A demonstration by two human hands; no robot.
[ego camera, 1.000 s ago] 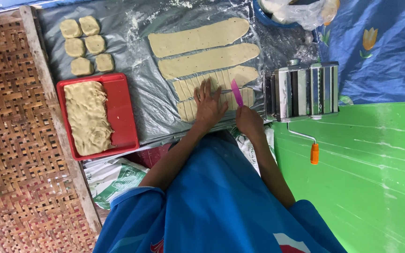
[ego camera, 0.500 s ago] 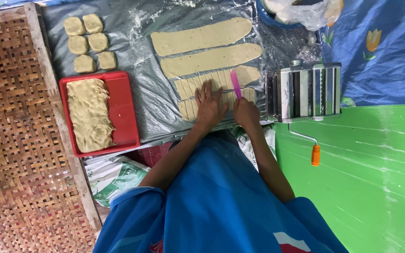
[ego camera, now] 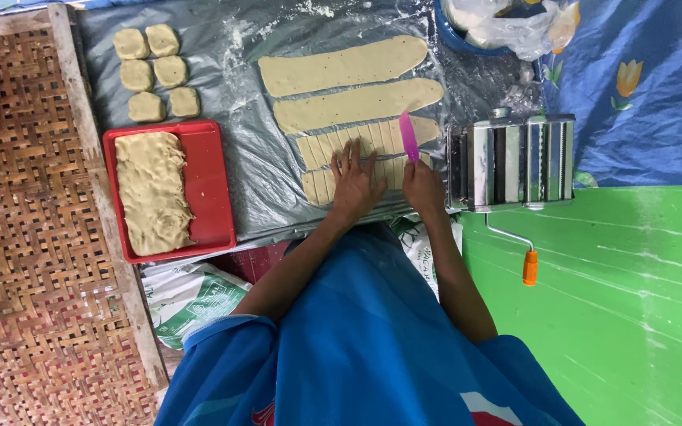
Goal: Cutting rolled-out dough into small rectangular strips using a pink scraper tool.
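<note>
Left hand [ego camera: 354, 181] flat, fingers spread, pressing on scored dough strip [ego camera: 327, 183] nearest body. Right hand [ego camera: 422, 188] closed around pink plastic cutter [ego camera: 409, 136], blade tip over second scored strip [ego camera: 361, 140]. Two uncut dough strips [ego camera: 345, 66] beyond. Green-white printed bag [ego camera: 191, 298] at surface edge. Pasta roller [ego camera: 513, 160] just right of hand; red tray [ego camera: 213, 189] of dough left.

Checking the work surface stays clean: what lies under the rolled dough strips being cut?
A grey plastic sheet, dusted with flour, lies under the dough strips. The left hand presses the nearest strip while the right hand holds a pink cutter. Whatever is beneath the sheet is hidden.
</note>
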